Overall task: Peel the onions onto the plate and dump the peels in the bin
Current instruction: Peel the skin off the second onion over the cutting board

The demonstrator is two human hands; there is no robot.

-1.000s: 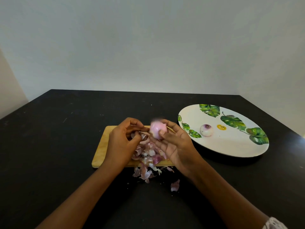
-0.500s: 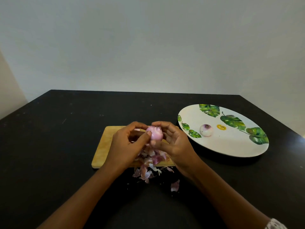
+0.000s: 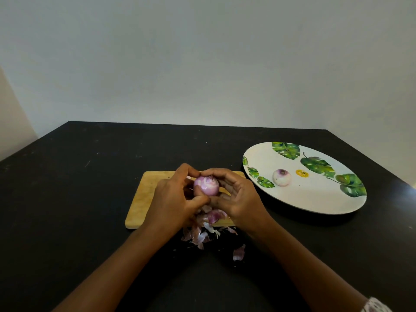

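Onion [image 3: 206,185], pink and partly hidden, gripped by left hand [image 3: 174,202] and right hand [image 3: 238,199] above a cutting board [image 3: 144,199]; peels [image 3: 202,233] below, 1 peeled onion [image 3: 281,177] on the plate [image 3: 315,203].

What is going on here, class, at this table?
A person is peeling an onion, gripped in both the left hand and right hand above the board. Peels lie heaped on the board's near edge and spill onto the table. One peeled onion sits on the plate. No bin is in view.
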